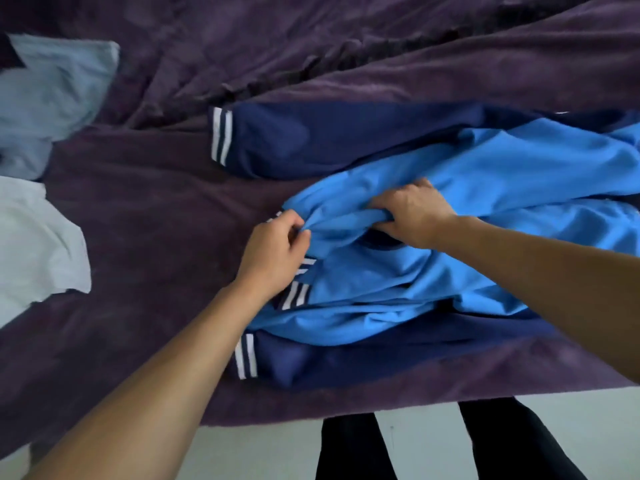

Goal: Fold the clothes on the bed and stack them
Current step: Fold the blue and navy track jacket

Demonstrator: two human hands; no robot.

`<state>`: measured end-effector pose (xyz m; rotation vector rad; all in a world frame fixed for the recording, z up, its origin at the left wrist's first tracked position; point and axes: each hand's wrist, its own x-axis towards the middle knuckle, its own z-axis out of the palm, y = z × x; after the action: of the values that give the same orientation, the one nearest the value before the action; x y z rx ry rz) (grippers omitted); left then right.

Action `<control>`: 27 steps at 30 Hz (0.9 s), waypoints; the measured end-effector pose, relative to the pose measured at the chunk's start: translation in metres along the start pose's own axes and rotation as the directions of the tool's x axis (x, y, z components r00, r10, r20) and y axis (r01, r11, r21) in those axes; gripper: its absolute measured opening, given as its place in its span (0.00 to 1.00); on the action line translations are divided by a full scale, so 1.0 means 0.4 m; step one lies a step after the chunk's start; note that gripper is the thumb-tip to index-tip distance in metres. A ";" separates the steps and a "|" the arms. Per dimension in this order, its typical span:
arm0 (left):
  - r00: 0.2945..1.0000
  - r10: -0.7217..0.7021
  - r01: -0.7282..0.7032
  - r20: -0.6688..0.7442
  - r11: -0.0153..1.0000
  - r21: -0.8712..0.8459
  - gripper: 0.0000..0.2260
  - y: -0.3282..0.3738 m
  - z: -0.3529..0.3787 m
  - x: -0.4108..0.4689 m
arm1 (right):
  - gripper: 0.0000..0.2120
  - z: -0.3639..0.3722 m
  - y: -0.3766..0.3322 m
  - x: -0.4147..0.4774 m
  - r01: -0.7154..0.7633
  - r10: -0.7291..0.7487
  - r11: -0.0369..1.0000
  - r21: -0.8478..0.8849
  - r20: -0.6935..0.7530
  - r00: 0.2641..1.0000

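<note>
A dark purple cover [156, 220] spreads over the bed, creased into long folds toward the far side, and its near edge hangs above a pale floor [415, 434], where the person's legs [349, 452] in dark trousers stand just beside the bed. At the left edge of the cover lie two other garments, well apart from the hands: a light blue garment [59, 84] farther back and a white garment [31, 244] nearer, both rumpled. The jacket [485, 188] lies on the right half of the bed close to the near edge, its bright blue body crumpled in the middle, with one navy sleeve [311, 140] stretched out on the far side and the other (partly tucked under the blue cloth) along the near side. Each sleeve ends in a navy cuff [221, 135] with white stripes, and a similar striped band shows beneath the left wrist. The left hand [273, 254] has its fingers curled, pinching a fold of the blue cloth at the jacket's left end. The right hand [412, 213] grips a bunched ridge of the same cloth, fingers closed round it.
</note>
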<state>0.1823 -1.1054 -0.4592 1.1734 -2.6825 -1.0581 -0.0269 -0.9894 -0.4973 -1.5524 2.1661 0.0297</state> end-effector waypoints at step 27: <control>0.963 -0.254 0.258 -0.086 0.966 0.033 0.16 -0.018 0.134 0.284 | 0.14 -0.092 0.113 0.040 -0.102 0.234 0.950 0.296 -0.456 0.858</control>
<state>0.0907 -1.1529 -0.5309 1.5698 -2.5551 -0.9581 -0.0847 -0.9977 -0.4822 -1.3078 2.5549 -0.6356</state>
